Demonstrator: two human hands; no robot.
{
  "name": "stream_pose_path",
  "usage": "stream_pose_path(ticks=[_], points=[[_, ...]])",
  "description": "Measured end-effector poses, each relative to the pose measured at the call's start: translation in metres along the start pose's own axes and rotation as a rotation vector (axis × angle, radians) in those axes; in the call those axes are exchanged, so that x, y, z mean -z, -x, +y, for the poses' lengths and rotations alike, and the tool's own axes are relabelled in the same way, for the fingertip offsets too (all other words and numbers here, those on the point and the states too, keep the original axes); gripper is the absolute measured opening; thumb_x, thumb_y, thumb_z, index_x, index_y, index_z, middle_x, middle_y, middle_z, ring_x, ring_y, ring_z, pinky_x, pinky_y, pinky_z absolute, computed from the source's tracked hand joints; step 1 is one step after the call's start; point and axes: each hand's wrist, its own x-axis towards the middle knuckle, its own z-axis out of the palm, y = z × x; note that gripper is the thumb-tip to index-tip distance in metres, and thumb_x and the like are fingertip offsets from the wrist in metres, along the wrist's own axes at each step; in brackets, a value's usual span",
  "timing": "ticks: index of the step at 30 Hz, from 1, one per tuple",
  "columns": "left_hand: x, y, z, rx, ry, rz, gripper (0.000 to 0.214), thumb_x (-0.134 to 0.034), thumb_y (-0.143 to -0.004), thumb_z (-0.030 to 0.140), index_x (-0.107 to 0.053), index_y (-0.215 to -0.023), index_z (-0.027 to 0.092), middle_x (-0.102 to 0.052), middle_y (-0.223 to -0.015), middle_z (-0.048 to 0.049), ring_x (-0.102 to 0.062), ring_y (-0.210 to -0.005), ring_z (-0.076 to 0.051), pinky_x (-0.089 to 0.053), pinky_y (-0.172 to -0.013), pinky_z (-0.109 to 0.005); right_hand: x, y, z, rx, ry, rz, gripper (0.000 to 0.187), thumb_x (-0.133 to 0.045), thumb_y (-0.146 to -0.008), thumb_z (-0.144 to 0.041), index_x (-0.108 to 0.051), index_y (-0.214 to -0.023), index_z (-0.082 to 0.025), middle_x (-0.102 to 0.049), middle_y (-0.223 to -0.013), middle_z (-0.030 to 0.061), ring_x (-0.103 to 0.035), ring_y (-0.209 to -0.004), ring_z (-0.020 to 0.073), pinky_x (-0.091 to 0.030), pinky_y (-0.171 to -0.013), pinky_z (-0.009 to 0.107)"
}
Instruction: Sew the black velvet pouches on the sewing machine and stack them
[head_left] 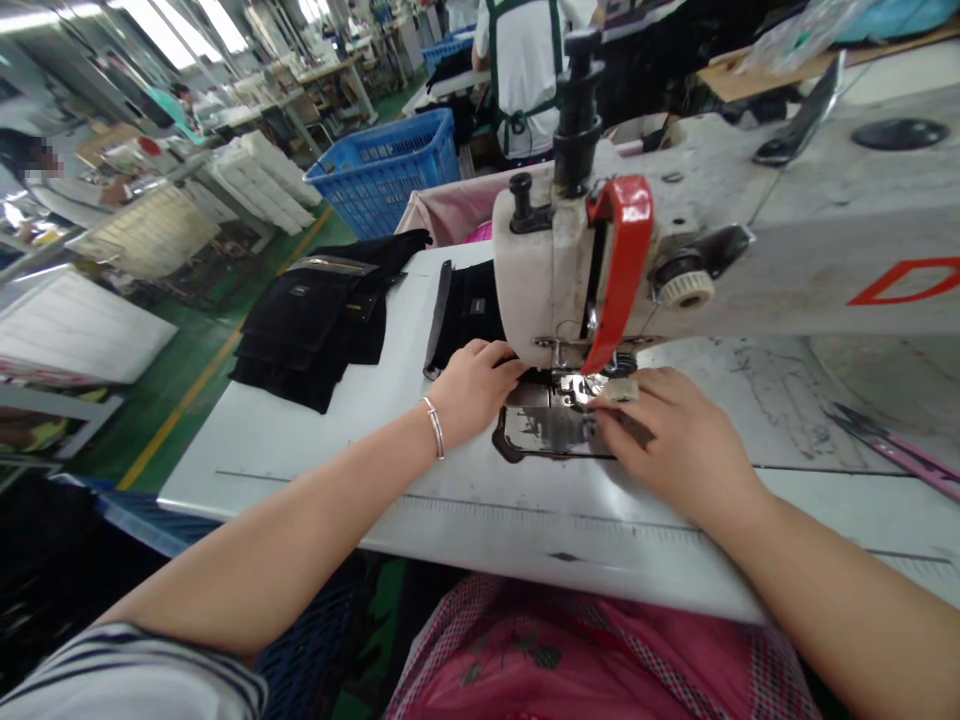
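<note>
Under the needle area of a white sewing machine [525, 270] with a red lever guard [626, 250], a metal presser foot [579, 388] stands over the needle plate [536, 428]. My left hand [476, 392], a bracelet at its wrist, has its fingers closed together on a black fabric piece [469, 315] lying left of the machine head. Close to the right side of the presser foot, my right hand [682, 435] has thumb and fingers bent inward in a pinch. What lies between those fingertips is too small and partly hidden to make out.
Stacked black fabric pieces [300, 320], some with zips, lie on the table's left. Pink-handled snips [892, 445] rest at the right. Behind are a blue basket [390, 165] and a person [525, 80] in a green-strapped apron. A ruler strip [555, 515] runs along the front edge.
</note>
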Motion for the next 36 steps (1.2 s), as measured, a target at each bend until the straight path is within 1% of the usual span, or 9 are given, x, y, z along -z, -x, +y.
stream_pose_path(ticks=[3, 6, 9, 12, 16, 22, 29, 32, 36], points=[[0.021, 0.015, 0.012, 0.066, 0.008, -0.163, 0.031, -0.043, -0.097, 0.024, -0.060, -0.122, 0.016, -0.061, -0.113, -0.0108, -0.062, -0.096, -0.022, -0.052, -0.086, -0.038, 0.005, -0.003, 0.005, -0.065, 0.098, -0.128, 0.016, -0.058, -0.084, -0.023, -0.063, -0.098, -0.018, -0.063, -0.093, 0.0080, -0.055, -0.090, 0.0267, -0.044, -0.082, 0.043], [0.029, 0.027, 0.029, -0.010, 0.125, -0.258, 0.028, -0.047, -0.097, 0.027, -0.063, -0.117, 0.017, -0.062, -0.104, -0.0081, -0.063, -0.091, -0.020, -0.054, -0.084, -0.035, 0.010, -0.006, 0.009, -0.057, 0.081, -0.205, 0.009, -0.060, -0.082, -0.022, -0.061, -0.091, -0.020, -0.062, -0.090, 0.0065, -0.054, -0.090, 0.0266, -0.044, -0.081, 0.041], [0.016, 0.036, 0.044, -0.112, 0.212, -0.103, 0.025, -0.046, -0.096, 0.023, -0.063, -0.114, 0.015, -0.059, -0.122, -0.0107, -0.054, -0.117, -0.024, -0.047, -0.104, -0.042, 0.009, -0.006, 0.013, -0.033, 0.012, -0.173, 0.002, -0.058, -0.085, -0.021, -0.060, -0.086, -0.021, -0.063, -0.091, 0.0057, -0.055, -0.092, 0.0248, -0.044, -0.079, 0.038], [-0.004, 0.043, 0.051, -0.147, 0.276, 0.015, 0.041, -0.038, -0.096, 0.012, -0.046, -0.136, 0.014, -0.048, -0.142, -0.0108, -0.039, -0.137, -0.021, -0.036, -0.116, -0.044, 0.003, -0.004, 0.011, -0.105, 0.082, -0.040, 0.005, -0.058, -0.088, -0.024, -0.059, -0.085, -0.020, -0.061, -0.092, 0.0083, -0.056, -0.090, 0.0256, -0.045, -0.075, 0.037], [-0.015, 0.046, 0.043, -0.189, 0.268, -0.039, 0.053, -0.037, -0.093, 0.007, -0.036, -0.145, 0.018, -0.039, -0.150, -0.0096, -0.030, -0.143, -0.022, -0.031, -0.119, -0.047, -0.002, -0.001, 0.007, -0.076, 0.193, -0.010, 0.010, -0.053, -0.091, -0.022, -0.061, -0.088, -0.018, -0.060, -0.088, 0.0096, -0.056, -0.088, 0.0263, -0.046, -0.075, 0.038], [-0.008, 0.041, 0.016, -0.340, 0.290, -0.114, 0.056, -0.041, -0.091, 0.009, -0.036, -0.145, 0.020, -0.038, -0.151, -0.0101, -0.030, -0.143, -0.022, -0.030, -0.119, -0.047, -0.001, 0.008, 0.003, 0.278, -0.053, -0.185, 0.025, -0.049, -0.092, -0.014, -0.066, -0.109, -0.019, -0.065, -0.107, 0.0072, -0.057, -0.096, 0.0216, -0.048, -0.084, 0.036], [-0.013, 0.030, 0.003, -0.348, 0.322, -0.083, 0.054, -0.041, -0.090, 0.007, -0.041, -0.143, 0.019, -0.042, -0.148, -0.0112, -0.034, -0.141, -0.021, -0.032, -0.118, -0.046, 0.001, 0.003, 0.001, 0.181, -0.145, -0.226, 0.024, -0.052, -0.091, -0.017, -0.069, -0.107, -0.020, -0.067, -0.101, 0.0063, -0.059, -0.092, 0.0211, -0.047, -0.081, 0.037], [-0.001, 0.033, 0.011, -0.303, 0.310, -0.113, 0.050, -0.040, -0.093, 0.009, -0.043, -0.141, 0.018, -0.043, -0.148, -0.0108, -0.034, -0.141, -0.021, -0.032, -0.118, -0.047, 0.016, -0.002, 0.002, 0.128, -0.368, -0.383, 0.016, -0.058, -0.087, -0.017, -0.072, -0.089, -0.023, -0.067, -0.088, 0.0017, -0.060, -0.085, 0.0170, -0.047, -0.077, 0.032], [0.027, 0.054, 0.054, -0.208, 0.327, -0.118, 0.039, -0.044, -0.098, 0.022, -0.049, -0.135, 0.014, -0.051, -0.142, -0.0113, -0.037, -0.140, -0.022, -0.034, -0.118, -0.045, 0.034, -0.002, -0.004, 0.210, -0.600, -0.671, 0.026, -0.061, -0.083, -0.010, -0.074, -0.090, -0.031, -0.066, -0.080, -0.0045, -0.060, -0.076, 0.0120, -0.045, -0.071, 0.027]])
